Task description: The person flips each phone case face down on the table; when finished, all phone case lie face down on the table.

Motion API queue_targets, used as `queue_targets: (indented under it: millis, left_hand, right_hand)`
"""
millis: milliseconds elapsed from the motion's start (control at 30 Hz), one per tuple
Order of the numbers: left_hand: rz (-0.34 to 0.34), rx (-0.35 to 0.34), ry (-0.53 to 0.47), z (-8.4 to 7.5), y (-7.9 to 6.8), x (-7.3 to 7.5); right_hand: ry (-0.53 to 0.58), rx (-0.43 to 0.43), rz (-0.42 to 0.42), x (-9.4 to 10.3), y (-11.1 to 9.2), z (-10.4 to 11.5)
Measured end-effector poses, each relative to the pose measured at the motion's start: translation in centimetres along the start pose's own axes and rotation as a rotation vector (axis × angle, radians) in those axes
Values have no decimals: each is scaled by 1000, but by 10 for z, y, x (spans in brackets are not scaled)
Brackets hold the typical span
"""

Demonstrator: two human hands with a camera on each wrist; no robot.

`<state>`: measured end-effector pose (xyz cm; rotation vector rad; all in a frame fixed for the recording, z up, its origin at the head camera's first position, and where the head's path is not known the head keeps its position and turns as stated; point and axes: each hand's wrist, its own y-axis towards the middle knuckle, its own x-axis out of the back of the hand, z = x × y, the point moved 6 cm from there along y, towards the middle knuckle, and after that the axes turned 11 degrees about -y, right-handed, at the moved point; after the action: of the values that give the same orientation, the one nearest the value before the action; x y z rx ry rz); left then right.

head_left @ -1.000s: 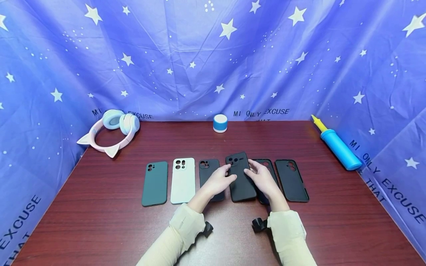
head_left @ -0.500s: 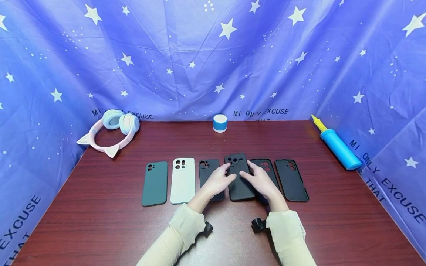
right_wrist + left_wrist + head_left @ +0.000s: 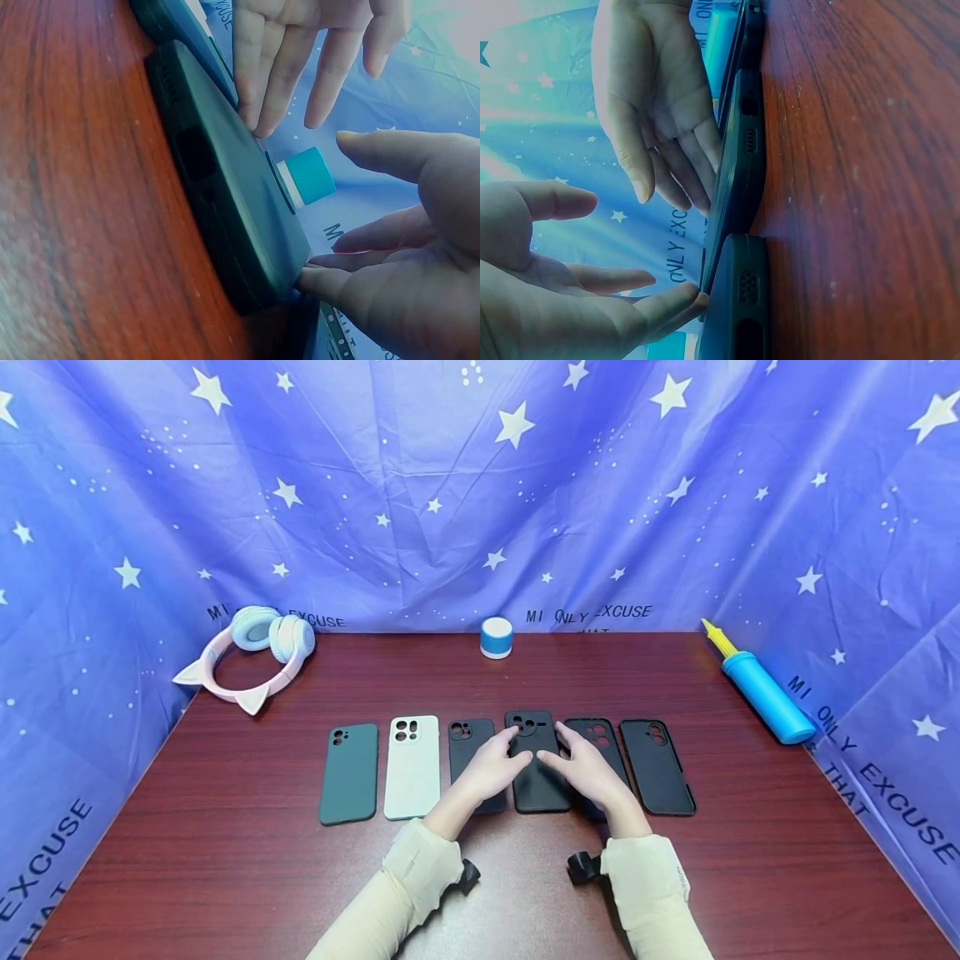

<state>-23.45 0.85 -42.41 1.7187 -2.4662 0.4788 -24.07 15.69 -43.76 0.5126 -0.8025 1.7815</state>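
Observation:
A black phone case [image 3: 542, 789] lies with its back up on the table, its camera cutouts at the far end. My left hand [image 3: 491, 768] is at its left edge, fingers extended and thumb lifted over it. On the opposite side is my right hand [image 3: 590, 766], fingertips at the case's right edge. Both wrist views show the thumbs raised off the case [image 3: 236, 180]. Under my left hand is a dark grey phone case [image 3: 461, 756], partly hidden. My right hand partly covers another black phone case [image 3: 609, 752].
Also in the row are a green phone case [image 3: 349, 777], a cream one [image 3: 412, 781] and a black one [image 3: 658, 772] at the right end. Cat-ear headphones [image 3: 255, 664], a blue-and-white cylinder [image 3: 496, 639] and a blue hand pump [image 3: 768, 697] stand farther back.
The black case has straightened from a tilt, lowered onto the table and shifted slightly left, in line with the row. My right fingers and thumb have loosened; my left hand has barely moved.

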Motion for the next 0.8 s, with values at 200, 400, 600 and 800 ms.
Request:
queue_targets:
  millis: [200,400,600,800]
  left_hand:
    - [-9,-1,9,-1,-1,-1]
    - [-50,-46,20,-6,0,-2]
    - [-105,-113,-22,-15,5,-5]
    - [-146,-141,-44,-23,12,-14]
  right_hand:
    - [22,6,17,1,-1,0]
    - [77,45,0,11,-3,-4]
    - [123,123,-57,24,-7,-11]
    - [144,132,-158,42,-14,-25]
